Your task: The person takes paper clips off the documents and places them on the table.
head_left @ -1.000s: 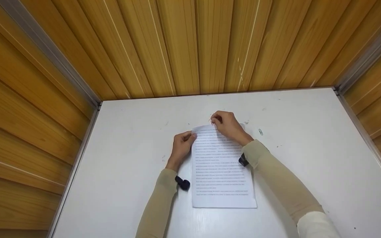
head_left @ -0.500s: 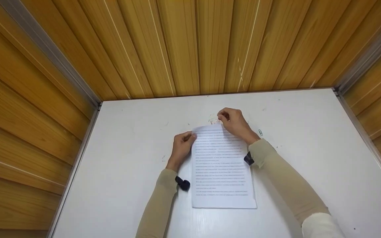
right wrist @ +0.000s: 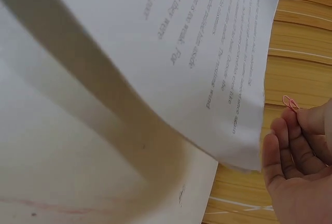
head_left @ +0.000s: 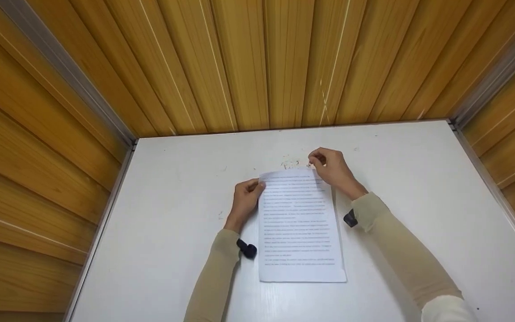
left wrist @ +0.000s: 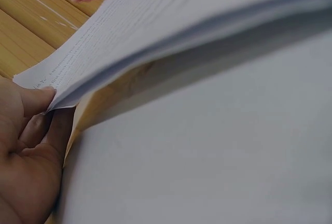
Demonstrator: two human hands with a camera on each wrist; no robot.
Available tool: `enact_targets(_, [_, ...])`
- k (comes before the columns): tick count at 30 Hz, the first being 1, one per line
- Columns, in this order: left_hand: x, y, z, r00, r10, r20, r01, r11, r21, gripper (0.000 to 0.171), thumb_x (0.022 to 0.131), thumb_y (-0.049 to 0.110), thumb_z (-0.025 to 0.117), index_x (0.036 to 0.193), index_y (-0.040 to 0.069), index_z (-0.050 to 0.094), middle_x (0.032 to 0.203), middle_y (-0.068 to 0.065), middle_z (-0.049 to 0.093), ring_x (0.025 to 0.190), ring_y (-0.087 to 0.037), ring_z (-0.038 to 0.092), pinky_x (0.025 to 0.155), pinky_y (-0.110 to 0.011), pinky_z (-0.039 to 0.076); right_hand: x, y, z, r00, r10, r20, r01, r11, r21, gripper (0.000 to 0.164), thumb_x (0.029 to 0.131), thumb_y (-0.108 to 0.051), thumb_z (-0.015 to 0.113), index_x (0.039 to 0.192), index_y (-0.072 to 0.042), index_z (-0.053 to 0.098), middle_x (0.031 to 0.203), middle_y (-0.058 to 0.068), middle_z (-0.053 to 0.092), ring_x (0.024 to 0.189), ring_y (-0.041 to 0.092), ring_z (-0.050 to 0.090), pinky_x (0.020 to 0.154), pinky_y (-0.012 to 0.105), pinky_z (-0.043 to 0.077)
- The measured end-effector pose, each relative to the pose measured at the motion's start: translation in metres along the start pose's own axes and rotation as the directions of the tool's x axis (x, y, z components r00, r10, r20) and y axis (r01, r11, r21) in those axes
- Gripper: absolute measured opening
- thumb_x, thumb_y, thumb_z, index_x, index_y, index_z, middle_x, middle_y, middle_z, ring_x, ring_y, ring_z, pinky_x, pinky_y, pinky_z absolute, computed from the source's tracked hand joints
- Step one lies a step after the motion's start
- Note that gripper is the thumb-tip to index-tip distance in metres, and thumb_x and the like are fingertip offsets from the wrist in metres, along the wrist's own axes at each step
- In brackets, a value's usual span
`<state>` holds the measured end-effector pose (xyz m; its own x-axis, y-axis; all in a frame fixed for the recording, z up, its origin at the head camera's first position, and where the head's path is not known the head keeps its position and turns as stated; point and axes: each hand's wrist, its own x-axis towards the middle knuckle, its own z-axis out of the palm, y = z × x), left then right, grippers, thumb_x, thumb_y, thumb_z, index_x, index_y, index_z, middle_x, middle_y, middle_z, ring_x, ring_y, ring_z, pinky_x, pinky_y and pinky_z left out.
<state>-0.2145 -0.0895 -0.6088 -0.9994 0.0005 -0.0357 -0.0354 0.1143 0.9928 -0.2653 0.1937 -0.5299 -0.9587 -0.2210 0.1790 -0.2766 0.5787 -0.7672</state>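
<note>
A stack of printed paper sheets (head_left: pixel 297 232) lies lengthwise before me, its upper part raised off the table in both wrist views. My left hand (head_left: pixel 245 199) pinches the stack's upper left edge, thumb on top and fingers beneath, as the left wrist view shows (left wrist: pixel 31 146). Just beyond the stack's top right corner is my right hand (head_left: pixel 334 169). Between its thumb and index finger it holds a small pink paper clip (right wrist: pixel 290 102), its wire loops sticking out past the fingertips. In the right wrist view the clip is apart from the paper edge.
The white table (head_left: pixel 181 201) carries small dark scuffs (head_left: pixel 291 162) just past the stack. Wood-look panels (head_left: pixel 248 67) close off the back and both sides. A black wrist camera (head_left: pixel 247 248) sits on the left sleeve, another (head_left: pixel 350 218) on the right.
My right hand has moved right along the stack's top edge, past its corner, keeping the clip. A green paper clip seen earlier on the table is now hidden behind it. My left hand stays put.
</note>
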Motion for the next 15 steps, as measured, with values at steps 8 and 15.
enact_targets(8, [0.001, 0.001, 0.001, 1.000, 0.007, -0.004, -0.007, 1.000, -0.012, 0.028, 0.107, 0.015, 0.066, 0.129, 0.000, 0.075, 0.111, -0.014, 0.080, 0.087, -0.017, 0.075, 0.076, -0.025, 0.058, -0.011, 0.016, -0.019, 0.998, 0.066, -0.023, -0.066, 0.998, -0.015, 0.021, 0.108, -0.012, 0.063, 0.119, 0.002, 0.074, 0.105, 0.014, 0.074, 0.094, 0.024, 0.065, 0.079, 0.023, 0.047])
enact_targets(15, [-0.001, 0.001, 0.001, 1.000, -0.006, -0.017, 0.007, 1.000, 0.007, 0.028, 0.107, 0.015, 0.067, 0.130, 0.002, 0.075, 0.111, -0.011, 0.081, 0.086, -0.017, 0.075, 0.076, -0.025, 0.057, -0.022, 0.038, -0.039, 0.994, 0.093, -0.055, -0.095, 0.995, -0.026, 0.021, 0.108, -0.011, 0.062, 0.118, 0.004, 0.073, 0.104, 0.016, 0.075, 0.092, 0.024, 0.064, 0.077, 0.018, 0.046])
